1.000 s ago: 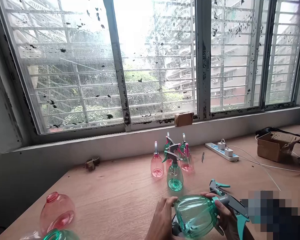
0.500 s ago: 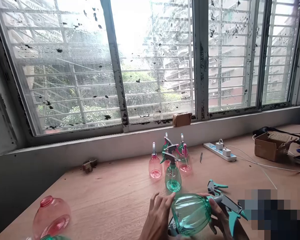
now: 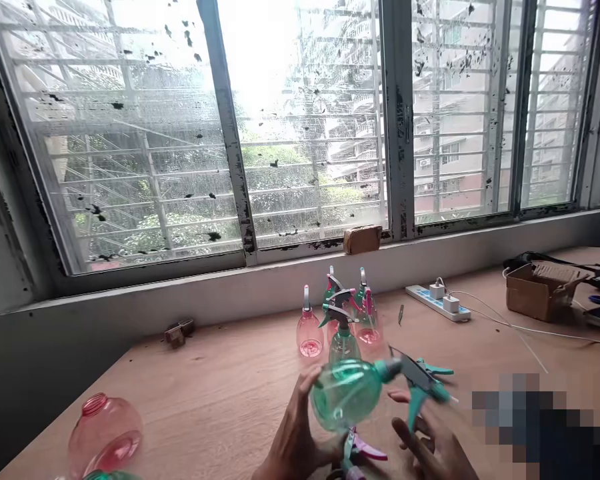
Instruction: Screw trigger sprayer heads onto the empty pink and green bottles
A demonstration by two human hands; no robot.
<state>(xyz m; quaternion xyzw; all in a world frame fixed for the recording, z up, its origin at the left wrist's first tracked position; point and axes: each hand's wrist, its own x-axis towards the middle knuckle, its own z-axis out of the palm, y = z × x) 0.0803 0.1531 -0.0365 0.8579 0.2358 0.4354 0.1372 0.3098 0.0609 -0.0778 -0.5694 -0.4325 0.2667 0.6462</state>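
Observation:
My left hand (image 3: 293,430) is wrapped round the base of a green spray bottle (image 3: 347,393). The bottle lies tilted on its side in the air, and its grey and teal trigger head (image 3: 417,380) points right. Just under that trigger is my right hand (image 3: 435,443), fingers apart and slightly blurred, not gripping the bottle. A loose spray head with a pink trigger (image 3: 367,448) lies below the bottle, partly hidden near my left hand. Behind the held bottle's head, a teal trigger (image 3: 436,368) of another spray head rests on the table.
Several pink and green spray bottles (image 3: 310,333) stand together behind the held one. An open pink bottle (image 3: 105,430) and part of a green one (image 3: 111,475) are at front left. A power strip (image 3: 437,303) and a cardboard box (image 3: 540,297) lie at back right.
The green spray bottle has moved left and slightly up in my left hand. My right hand has let go of the bottle's neck and opened. The pink-trigger spray head has come into view.

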